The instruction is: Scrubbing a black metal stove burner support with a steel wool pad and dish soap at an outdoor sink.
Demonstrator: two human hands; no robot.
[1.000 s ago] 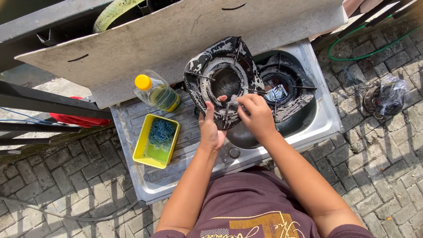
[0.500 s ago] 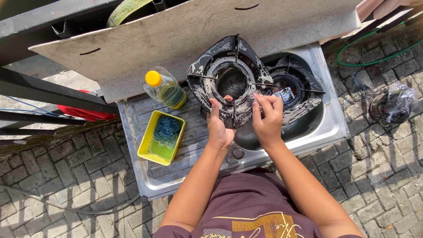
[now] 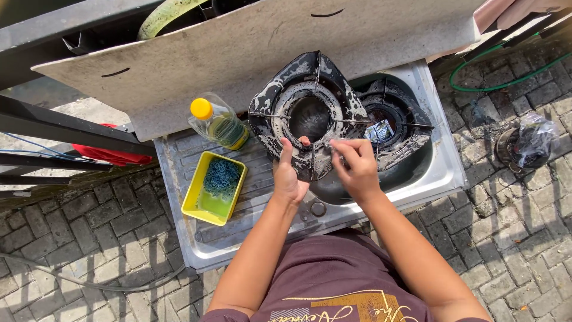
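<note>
Head view: left hand (image 3: 290,177) grips the near edge of a black, soapy stove burner plate (image 3: 310,113), tilted over the steel sink (image 3: 444,173). Right hand (image 3: 357,170) — fingers curled, pressed on the plate's near rim; whether it holds anything, cannot tell. Yellow tray (image 3: 215,188) and oil bottle (image 3: 218,124) lie left of the plate.

We're in hard, bright daylight, the steel sink (image 3: 444,173) glaring pale and the slanted board (image 3: 250,53) nearly washed out. Crisp striped shadows fall across the brick paving (image 3: 77,238) at left. Focus stays sharp, with mild bending toward the edges.
</note>
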